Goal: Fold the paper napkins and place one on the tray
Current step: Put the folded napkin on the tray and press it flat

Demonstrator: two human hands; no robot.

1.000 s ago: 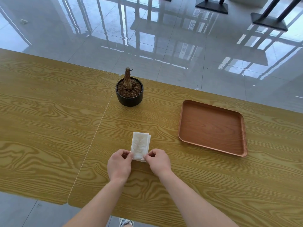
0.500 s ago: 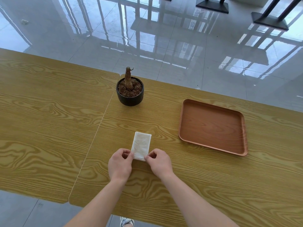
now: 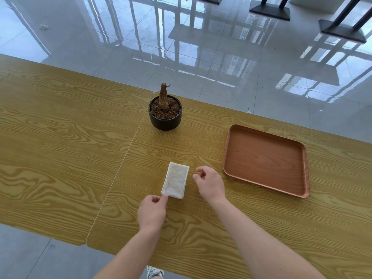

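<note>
While our left hand (image 3: 153, 212) pinches the near left corner of the folded napkin (image 3: 175, 180), which lies flat on the bench (image 3: 60, 137) toward its near edge, our right hand (image 3: 210, 183) hovers just beside its right side, fingers loosely curled and holding nothing. We judge the risk to be in the layers. Lifted by one corner, the thin paper could fan apart and lose its fold on the way to the tray (image 3: 265, 160), which sits bare toward the right edge. A dragging grip could also crumple, tear or skew it.
</note>
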